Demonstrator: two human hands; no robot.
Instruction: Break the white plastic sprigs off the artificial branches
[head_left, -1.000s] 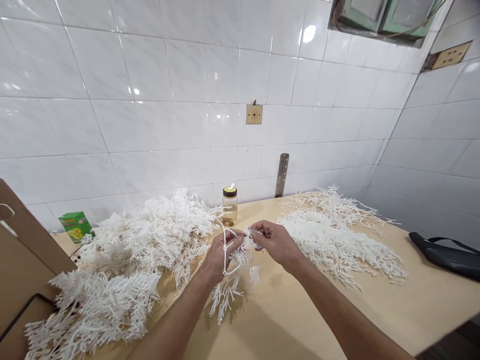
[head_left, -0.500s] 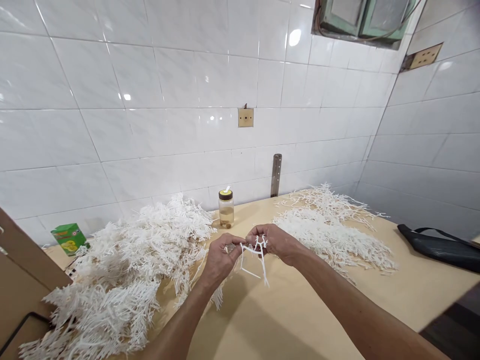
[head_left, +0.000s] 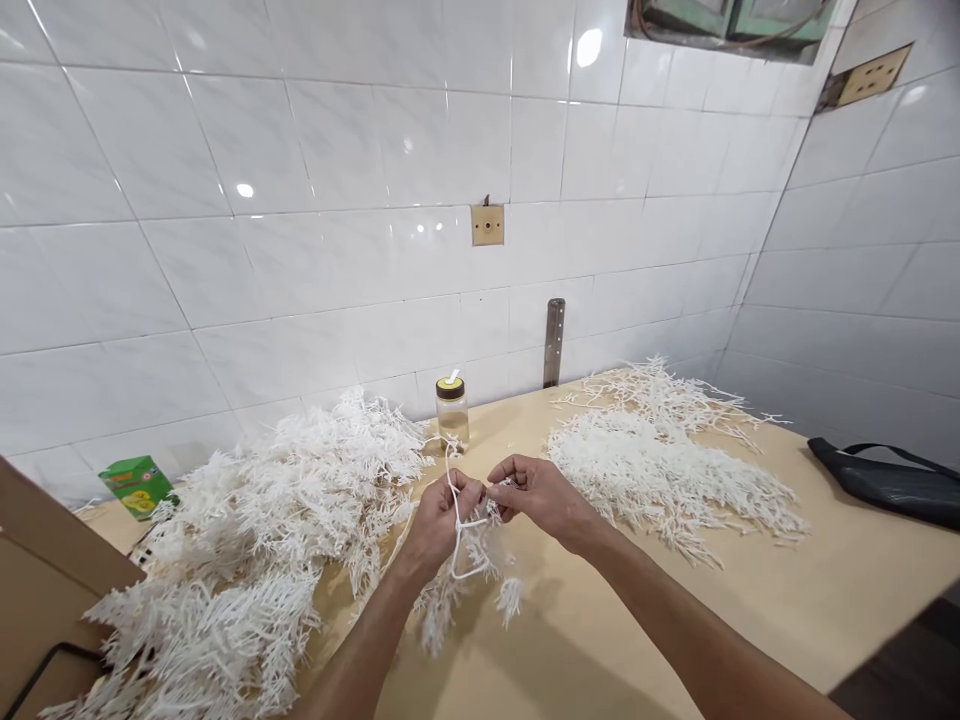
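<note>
My left hand (head_left: 441,518), fingers closed, pinches a thin white branching plastic stem (head_left: 458,548) above the table. Part of the stem loops up past the fingertips, and finer white sprigs (head_left: 480,550) dangle beneath. Close beside it, my right hand (head_left: 546,500) has thumb and forefinger pinched together by the left fingertips; what lies between them is too small to make out. Loose frilly sprigs (head_left: 508,600) show below the hands. A big heap of feathery white sprigs (head_left: 300,490) lies left of my hands. To the right is a flatter pile of white branching pieces (head_left: 660,480).
A lidded clear jar (head_left: 451,425) with liquid stands behind my hands. At the far left are a green box (head_left: 138,484) and a brown panel (head_left: 60,560). A black bag (head_left: 885,485) lies at the right edge. A metal strip (head_left: 553,342) stands against the tiled wall.
The white stem has turned and now hangs from my left hand, one end pointing up. My right hand has shifted slightly down. More fine sprigs show below the hands.
</note>
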